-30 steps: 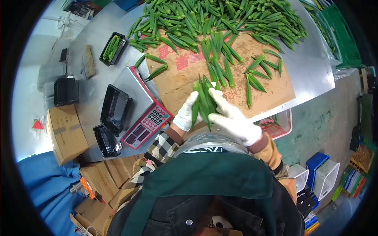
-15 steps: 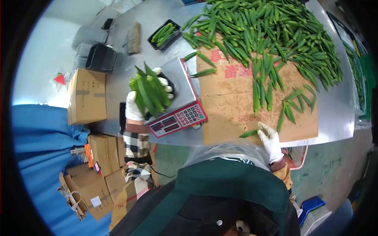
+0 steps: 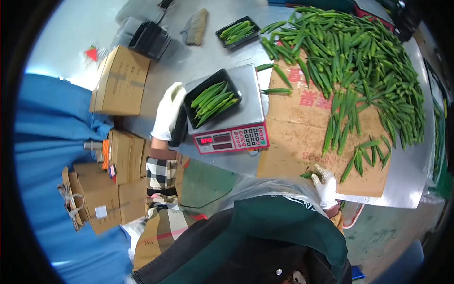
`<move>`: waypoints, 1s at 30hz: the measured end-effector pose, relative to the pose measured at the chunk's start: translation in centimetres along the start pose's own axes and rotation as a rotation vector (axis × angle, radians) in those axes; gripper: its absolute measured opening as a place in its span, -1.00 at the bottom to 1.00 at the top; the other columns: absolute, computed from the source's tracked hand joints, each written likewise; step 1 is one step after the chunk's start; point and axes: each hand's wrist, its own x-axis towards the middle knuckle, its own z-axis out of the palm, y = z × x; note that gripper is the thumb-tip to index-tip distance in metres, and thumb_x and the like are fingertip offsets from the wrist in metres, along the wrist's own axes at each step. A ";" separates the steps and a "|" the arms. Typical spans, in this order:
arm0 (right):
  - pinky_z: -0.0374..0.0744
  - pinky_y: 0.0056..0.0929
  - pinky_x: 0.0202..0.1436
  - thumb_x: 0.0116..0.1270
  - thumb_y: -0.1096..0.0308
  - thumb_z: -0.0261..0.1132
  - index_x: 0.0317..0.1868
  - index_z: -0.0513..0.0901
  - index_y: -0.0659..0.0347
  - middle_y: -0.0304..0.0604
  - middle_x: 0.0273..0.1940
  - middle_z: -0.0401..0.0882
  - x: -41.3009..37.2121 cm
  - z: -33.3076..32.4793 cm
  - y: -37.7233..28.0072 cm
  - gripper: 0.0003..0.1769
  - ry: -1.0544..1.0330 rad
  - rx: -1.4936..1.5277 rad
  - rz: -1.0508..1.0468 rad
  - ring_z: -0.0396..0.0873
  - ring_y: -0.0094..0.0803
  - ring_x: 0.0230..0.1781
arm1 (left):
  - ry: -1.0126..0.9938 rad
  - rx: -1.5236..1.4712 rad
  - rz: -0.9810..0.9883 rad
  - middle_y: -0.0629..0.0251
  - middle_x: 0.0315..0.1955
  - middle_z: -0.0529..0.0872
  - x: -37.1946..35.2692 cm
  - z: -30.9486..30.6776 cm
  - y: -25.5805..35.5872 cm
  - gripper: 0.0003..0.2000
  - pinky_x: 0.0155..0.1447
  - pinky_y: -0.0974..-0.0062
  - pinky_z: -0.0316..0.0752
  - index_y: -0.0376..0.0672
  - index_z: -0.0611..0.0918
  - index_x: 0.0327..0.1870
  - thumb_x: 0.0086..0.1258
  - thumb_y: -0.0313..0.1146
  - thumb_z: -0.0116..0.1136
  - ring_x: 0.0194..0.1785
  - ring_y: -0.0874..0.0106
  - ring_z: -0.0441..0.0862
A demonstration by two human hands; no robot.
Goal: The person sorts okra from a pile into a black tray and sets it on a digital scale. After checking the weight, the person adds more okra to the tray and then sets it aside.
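Observation:
My left hand [image 3: 169,111], in a white glove, is raised just left of the scale. It is open and holds nothing, apart from the black tray [image 3: 228,77]. That tray sits tilted across the scale's metal plate [image 3: 250,102], with several okra pods [image 3: 213,102] in it. Red digits glow on the scale's display [image 3: 208,140]. My right hand [image 3: 325,186], also gloved, rests low on the cardboard sheet [image 3: 288,137]. Its thumb and fingers are apart around the end of a single okra pod [image 3: 306,175].
A large okra pile [image 3: 350,52] covers the far right, with loose pods [image 3: 362,156] nearer. Another filled tray [image 3: 238,33], a brush [image 3: 196,27] and stacked black trays [image 3: 150,41] stand at the back. A carton [image 3: 122,83] is left of the scale.
My left hand has let go of the bunch of okra, which now lies in the tray on the scale, and has drawn back left. My right hand has moved closer to the single pod. The view has shifted.

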 end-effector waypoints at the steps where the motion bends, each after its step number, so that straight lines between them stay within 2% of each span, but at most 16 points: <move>1: 0.55 -0.18 0.20 0.15 0.46 0.50 0.20 0.69 0.17 -0.05 0.04 0.71 0.2 -0.3 -1.1 -0.46 -0.043 -0.129 -0.078 0.64 -0.07 0.06 | 0.066 0.046 -0.040 0.12 0.23 0.66 -0.2 -1.2 -0.3 -0.55 0.41 0.44 0.41 -0.29 0.55 0.34 0.55 -0.23 0.23 0.30 0.38 0.58; 3: 0.49 -0.13 0.24 0.07 0.41 0.53 0.19 0.70 0.08 -0.10 0.08 0.68 0.2 -1.1 -3.4 -0.41 -0.126 -0.383 -0.237 0.58 -0.09 0.13 | 0.159 -0.006 -0.133 0.11 0.24 0.67 -0.7 -3.4 -2.0 -0.55 0.41 0.44 0.41 -0.32 0.56 0.32 0.55 -0.22 0.23 0.31 0.36 0.58; 4: 0.41 -0.14 0.29 0.01 0.36 0.55 0.18 0.71 0.01 -0.15 0.13 0.64 -0.3 -0.4 -2.3 -0.38 -0.144 -0.485 -0.230 0.51 -0.16 0.22 | 0.220 -0.097 -0.172 0.11 0.23 0.68 -0.9 -3.9 -3.2 -0.54 0.41 0.44 0.42 -0.34 0.56 0.31 0.54 -0.22 0.25 0.31 0.36 0.59; 7: 0.39 -0.13 0.26 0.00 0.33 0.56 0.17 0.71 0.01 -0.16 0.11 0.63 0.0 0.1 -1.8 -0.39 -0.203 -0.614 -0.248 0.50 -0.14 0.19 | 0.336 -0.194 -0.280 0.22 0.13 0.72 -2.4 -4.3 -4.9 -0.56 0.25 0.50 0.49 -0.30 0.59 0.28 0.53 -0.20 0.27 0.14 0.46 0.64; 8: 0.40 -0.13 0.23 0.00 0.33 0.56 0.11 0.72 0.03 -0.17 0.06 0.63 0.1 0.5 -1.5 -0.43 -0.233 -0.689 -0.188 0.50 -0.13 0.15 | 0.322 -0.203 -0.329 0.26 0.10 0.73 -3.0 -4.3 -5.5 -0.55 0.19 0.51 0.49 -0.27 0.60 0.29 0.52 -0.17 0.27 0.09 0.49 0.63; 10: 0.39 -0.14 0.22 0.00 0.34 0.55 0.07 0.72 0.06 -0.17 0.02 0.64 0.4 0.1 -1.5 -0.47 -0.230 -0.634 -0.178 0.49 -0.14 0.14 | 0.298 -0.186 -0.422 0.35 0.04 0.75 -3.7 -3.9 -6.2 -0.50 0.07 0.51 0.48 -0.20 0.59 0.31 0.51 -0.05 0.26 0.03 0.54 0.63; 13: 0.45 -0.18 0.18 0.07 0.42 0.53 0.00 0.71 0.12 -0.14 -0.06 0.67 1.1 -0.7 -4.2 -0.58 -0.148 -0.523 -0.190 0.55 -0.17 0.07 | 0.210 -0.193 -0.500 0.29 0.20 0.69 -4.2 -3.6 -7.1 -0.43 0.36 0.30 0.36 -0.08 0.50 0.41 0.53 0.07 0.20 0.29 0.41 0.58; 14: 0.49 -0.19 0.16 0.10 0.45 0.51 -0.02 0.70 0.15 -0.13 -0.09 0.68 1.4 -0.9 -4.9 -0.62 -0.105 -0.483 -0.198 0.58 -0.19 0.03 | 0.223 -0.189 -0.486 0.27 0.08 0.74 -4.1 -3.2 -7.3 -0.44 0.22 0.40 0.49 -0.08 0.50 0.40 0.51 0.03 0.24 0.13 0.44 0.67; 17: 0.57 -0.46 -0.02 0.31 0.58 0.39 0.03 0.65 0.26 -0.19 -0.13 0.68 1.5 0.4 -1.7 -0.72 -0.052 0.050 0.102 0.60 -0.49 -0.11 | 0.087 -0.318 -0.485 0.25 -0.15 0.77 -4.3 -1.5 -7.1 -0.55 -0.26 0.66 0.52 -0.18 0.57 0.30 0.49 -0.17 0.29 -0.20 0.52 0.71; 18: 0.57 -0.61 -0.14 0.40 0.61 0.33 0.02 0.63 0.30 -0.24 -0.14 0.67 1.8 0.1 -2.8 -0.78 -0.083 0.078 0.157 0.56 -0.65 -0.18 | -0.013 -0.328 -0.587 0.24 -0.27 0.74 -4.1 -0.4 -5.8 -0.63 -0.42 0.68 0.52 -0.22 0.60 0.19 0.47 -0.24 0.32 -0.37 0.51 0.69; 19: 0.59 -0.56 -0.12 0.39 0.60 0.34 0.02 0.63 0.29 -0.21 -0.15 0.69 2.1 0.1 -3.4 -0.78 -0.088 0.087 0.196 0.59 -0.62 -0.18 | -0.013 -0.223 -0.587 0.27 -0.33 0.69 -4.4 1.1 -4.9 -0.75 -0.36 0.53 0.67 -0.27 0.63 0.00 0.48 -0.29 0.29 -0.41 0.48 0.65; 21: 0.63 -0.46 -0.09 0.37 0.57 0.38 0.02 0.63 0.28 -0.16 -0.17 0.72 2.2 0.3 -4.2 -0.76 -0.092 0.107 0.276 0.65 -0.56 -0.17 | -0.085 -0.512 -0.536 0.25 -0.35 0.67 -3.7 3.3 -6.1 -0.79 -0.31 0.40 0.76 -0.31 0.63 -0.08 0.46 -0.33 0.28 -0.45 0.45 0.63; 22: 0.63 -0.48 -0.09 0.38 0.57 0.37 0.04 0.62 0.28 -0.20 -0.19 0.71 2.1 0.6 -4.2 -0.75 -0.071 0.149 0.251 0.64 -0.57 -0.18 | -0.126 -0.441 -0.529 0.24 -0.36 0.65 -2.2 3.4 -7.1 -0.82 -0.30 0.33 0.79 -0.33 0.63 -0.09 0.44 -0.40 0.25 -0.40 0.41 0.67; 23: 0.62 -0.49 -0.08 0.37 0.56 0.37 0.03 0.63 0.28 -0.23 -0.20 0.69 2.0 0.9 -4.1 -0.76 -0.059 0.190 0.251 0.63 -0.56 -0.18 | -0.141 -0.437 -0.525 0.24 -0.36 0.65 -0.4 3.9 -7.9 -0.83 -0.30 0.34 0.78 -0.33 0.64 -0.09 0.42 -0.42 0.25 -0.40 0.41 0.68; 26: 0.62 -0.47 -0.08 0.35 0.54 0.39 0.02 0.65 0.28 -0.20 -0.21 0.70 2.1 1.1 -4.4 -0.76 -0.062 0.208 0.294 0.63 -0.52 -0.21 | -0.174 -0.439 -0.504 0.25 -0.35 0.65 4.9 5.1 -5.3 -0.85 -0.33 0.37 0.77 -0.31 0.64 -0.11 0.38 -0.47 0.21 -0.45 0.42 0.66; 30: 0.63 -0.41 -0.07 0.30 0.50 0.43 -0.01 0.67 0.28 -0.07 -0.21 0.75 1.8 1.0 -3.1 -0.74 -0.024 0.107 0.265 0.70 -0.42 -0.19 | -0.140 -0.510 -0.483 0.13 -0.27 0.70 14.8 8.5 -4.2 -0.79 -0.33 0.35 0.75 -0.32 0.61 -0.02 0.38 -0.47 0.21 -0.37 0.23 0.78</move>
